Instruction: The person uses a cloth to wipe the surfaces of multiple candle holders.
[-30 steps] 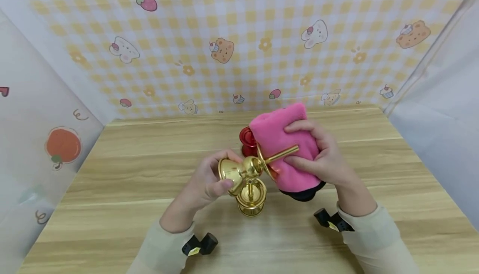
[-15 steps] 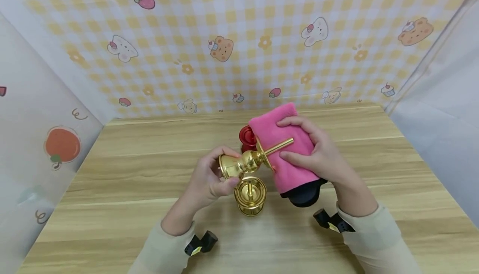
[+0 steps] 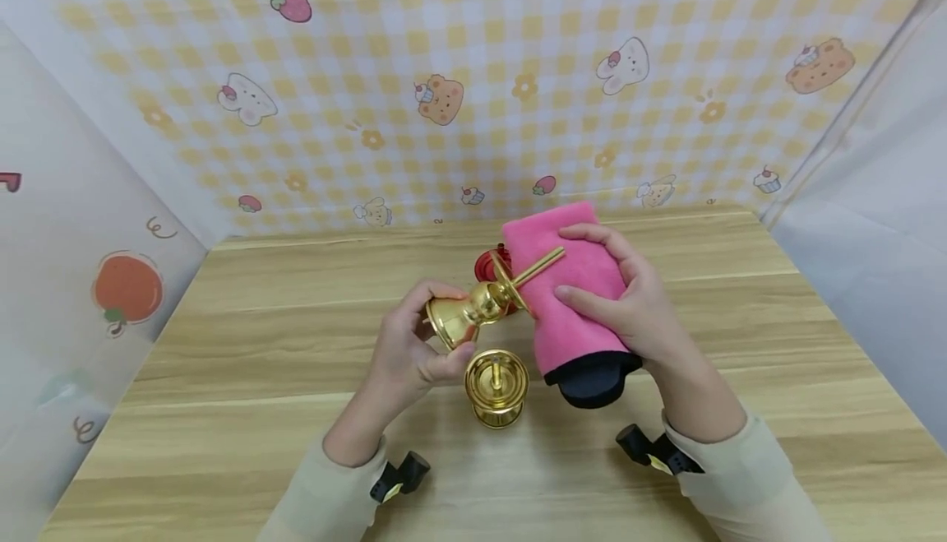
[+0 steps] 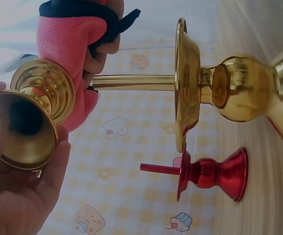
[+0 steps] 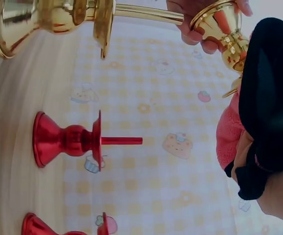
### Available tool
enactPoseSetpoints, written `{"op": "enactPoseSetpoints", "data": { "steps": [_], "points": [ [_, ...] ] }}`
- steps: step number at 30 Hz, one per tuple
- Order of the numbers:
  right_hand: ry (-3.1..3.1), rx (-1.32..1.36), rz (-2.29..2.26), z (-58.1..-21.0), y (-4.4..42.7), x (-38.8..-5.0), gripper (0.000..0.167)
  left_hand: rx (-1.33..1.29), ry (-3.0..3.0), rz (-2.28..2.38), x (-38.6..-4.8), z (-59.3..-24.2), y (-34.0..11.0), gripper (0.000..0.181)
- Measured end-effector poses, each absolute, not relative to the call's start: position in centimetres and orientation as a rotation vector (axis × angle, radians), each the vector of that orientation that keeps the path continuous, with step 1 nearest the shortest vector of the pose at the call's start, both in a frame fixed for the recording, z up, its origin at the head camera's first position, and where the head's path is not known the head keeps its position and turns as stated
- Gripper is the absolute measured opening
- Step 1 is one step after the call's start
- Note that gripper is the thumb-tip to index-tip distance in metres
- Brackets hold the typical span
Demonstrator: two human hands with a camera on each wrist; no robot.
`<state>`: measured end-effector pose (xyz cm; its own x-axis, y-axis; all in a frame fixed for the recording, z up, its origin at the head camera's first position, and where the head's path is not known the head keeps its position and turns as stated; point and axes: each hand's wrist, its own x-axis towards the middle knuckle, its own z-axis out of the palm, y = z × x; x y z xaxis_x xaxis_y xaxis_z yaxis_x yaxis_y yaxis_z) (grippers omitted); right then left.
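My left hand (image 3: 414, 353) grips a gold candlestick (image 3: 488, 302) by its flared base, between thumb and fingers. The candlestick is tilted, with its thin stem pointing up and right. My right hand (image 3: 644, 312) holds a pink plush cloth (image 3: 573, 340) with black edging, shaped like a mitt. In the head view the cloth lies against or just behind the drip plate and stem; exact contact is unclear. The left wrist view looks into the hollow underside of the held candlestick (image 4: 26, 129). Below the hands, a second gold candlestick (image 3: 497, 390) stands upright on the table.
Behind the held candlestick a red candlestick (image 3: 488, 266) is partly hidden. From the right wrist, two show: one red candlestick (image 5: 73, 140) and another red candlestick (image 5: 36, 226) cut by the frame. A patterned curtain (image 3: 333, 98) hangs behind the wooden table (image 3: 244, 345).
The held candlestick has moved slightly up and left, its stem now angled more upward. My right hand shifted a little with the cloth, whose black edge shows more.
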<state>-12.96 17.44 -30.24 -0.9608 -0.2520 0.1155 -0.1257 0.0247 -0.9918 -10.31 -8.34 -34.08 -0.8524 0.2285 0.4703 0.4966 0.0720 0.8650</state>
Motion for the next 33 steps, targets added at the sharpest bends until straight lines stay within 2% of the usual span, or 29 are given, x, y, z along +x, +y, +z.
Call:
{"op": "enactPoseSetpoints", "data": {
  "steps": [7, 13, 17, 20, 26, 33],
  "points": [
    [2.365, -0.476, -2.066, -29.8, 17.9, -12.4, 0.055, -0.667, -2.079, -1.889, -10.5, -33.9, -8.3, 0.046],
    [2.777, -1.021, -1.905, -30.0, 17.6, -12.1, 0.055, -0.62, -1.977, -1.987, -10.8, -33.9, -8.6, 0.052],
    [2.874, -1.339, -1.843, -30.2, 17.6, -12.1, 0.043, -0.609, -1.945, -2.029, -10.8, -33.8, -8.8, 0.049],
    [2.942, -1.506, -1.77, -30.2, 17.7, -12.1, 0.025, -0.579, -1.927, -2.06, -10.7, -33.7, -8.8, 0.049],
    [2.993, -1.832, -1.577, -30.1, 17.5, -12.2, 0.03, -0.543, -1.901, -2.093, -10.6, -33.7, -8.9, 0.054],
    [2.867, -1.996, -1.576, -30.0, 17.1, -12.2, 0.024, -0.692, -2.113, -1.913, -10.4, -33.4, -9.3, 0.042]
  ]
}}
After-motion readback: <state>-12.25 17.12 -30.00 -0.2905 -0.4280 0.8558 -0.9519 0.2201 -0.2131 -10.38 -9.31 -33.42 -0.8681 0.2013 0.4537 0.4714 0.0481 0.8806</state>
